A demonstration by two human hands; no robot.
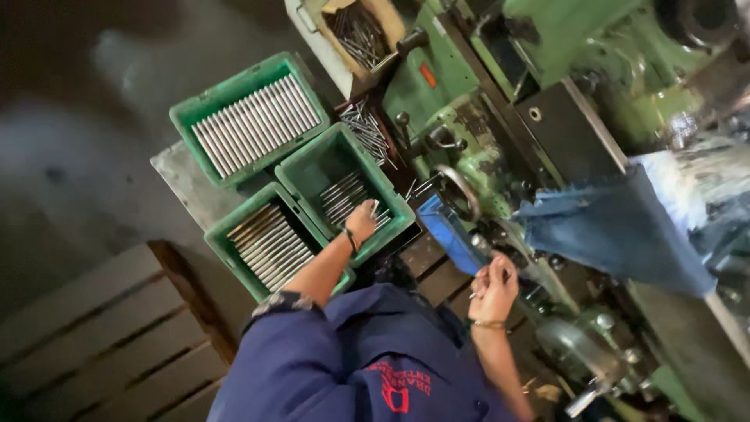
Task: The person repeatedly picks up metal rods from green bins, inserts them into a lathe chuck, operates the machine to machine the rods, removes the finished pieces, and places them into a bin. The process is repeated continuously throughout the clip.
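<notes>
- Head view: the left hand (362, 220) reached into the middle green crate (312, 168), fingers closed on a metal rod (374, 208) near its right wall.
- The right hand (494, 287), curled around a small metal piece (475, 293), hung beside the green lathe (500, 117).
- Two other green crates (187, 117) held rows of rods.

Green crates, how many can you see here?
3: far crate full of metal rods, middle crate where the left hand reaches in, near crate beside the forearm. More may be out of view.
</notes>
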